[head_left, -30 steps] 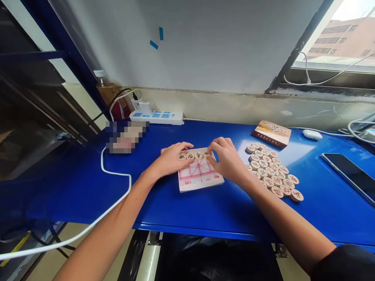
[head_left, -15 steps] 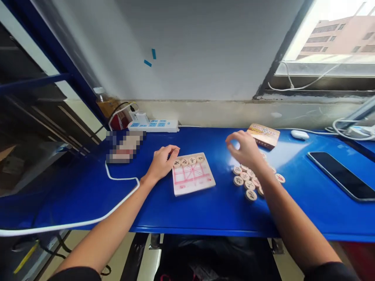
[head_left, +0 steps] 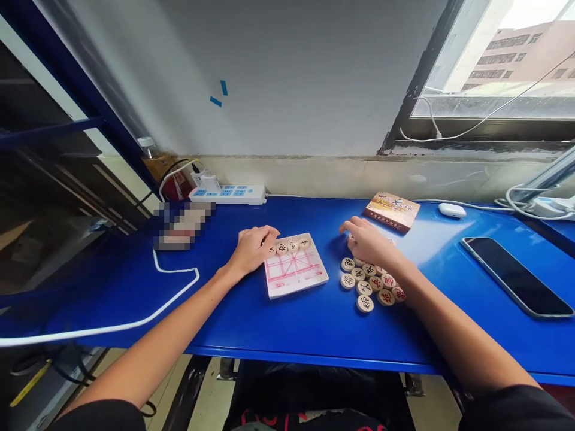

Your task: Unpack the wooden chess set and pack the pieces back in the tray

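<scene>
A small white board (head_left: pixel 296 272) with pink grid lines lies on the blue table. Along its far edge sits a row of round wooden pieces (head_left: pixel 293 246) with black characters. My left hand (head_left: pixel 254 246) rests at the board's far left corner, fingers curled over the leftmost piece; its exact hold is hidden. To the right lies a loose cluster of round pieces (head_left: pixel 369 270), some marked black and others red. Over the far side of this cluster is my right hand (head_left: pixel 369 240), its fingers bent and closed; whatever they touch is hidden under them.
A brown and yellow box (head_left: pixel 392 211) lies behind my right hand. Farther right are a white earbud case (head_left: pixel 451 210) and a black phone (head_left: pixel 516 276). A power strip (head_left: pixel 229 194) stands by the wall, and a white cable (head_left: pixel 135 326) crosses the left side.
My right hand has come down onto the piece cluster, its fingers now more closed and the pieces more exposed. My left hand has shifted slightly over the leftmost piece. The camera view has turned slightly.
</scene>
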`<state>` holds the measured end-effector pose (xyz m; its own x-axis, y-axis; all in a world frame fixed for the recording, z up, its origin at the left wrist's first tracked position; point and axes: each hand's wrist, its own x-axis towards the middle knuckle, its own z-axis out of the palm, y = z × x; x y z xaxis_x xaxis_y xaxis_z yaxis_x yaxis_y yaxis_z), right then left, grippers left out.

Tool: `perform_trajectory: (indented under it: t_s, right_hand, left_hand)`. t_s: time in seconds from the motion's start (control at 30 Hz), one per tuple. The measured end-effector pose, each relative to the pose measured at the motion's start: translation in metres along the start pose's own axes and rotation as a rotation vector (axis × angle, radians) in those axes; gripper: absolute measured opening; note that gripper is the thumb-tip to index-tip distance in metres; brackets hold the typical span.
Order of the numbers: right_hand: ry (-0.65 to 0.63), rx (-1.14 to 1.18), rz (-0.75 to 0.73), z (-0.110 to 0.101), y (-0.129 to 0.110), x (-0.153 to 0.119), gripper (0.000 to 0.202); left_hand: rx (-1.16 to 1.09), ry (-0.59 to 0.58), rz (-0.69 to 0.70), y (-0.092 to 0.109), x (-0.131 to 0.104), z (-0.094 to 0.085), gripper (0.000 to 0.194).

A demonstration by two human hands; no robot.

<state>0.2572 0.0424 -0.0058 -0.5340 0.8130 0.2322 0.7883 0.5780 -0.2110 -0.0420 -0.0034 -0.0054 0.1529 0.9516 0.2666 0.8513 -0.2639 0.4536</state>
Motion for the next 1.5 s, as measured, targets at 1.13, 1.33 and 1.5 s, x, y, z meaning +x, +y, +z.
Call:
perform_trajectory:
  t_s: [1.13,1.33,1.5]
  right_hand:
    - [0.032,0.176,-0.197,0.000,-0.147,-0.011,0.022]
    - [0.356,-0.070,0.306,-0.018,-0.045,-0.012,0.022]
    - [0.229,-0.141,0.452,-0.009,0.007,-0.017,0.028]
  left_hand:
    - [-0.226,-0.017,-0.063,-0.004,-0.005,-0.006,0.023]
    - [-0.231,-0.036,-0.083,-0.007,-0.006,-0.006,0.024]
    - [-0.224,-0.051,-0.096,-0.008,-0.007,-0.007,0.024]
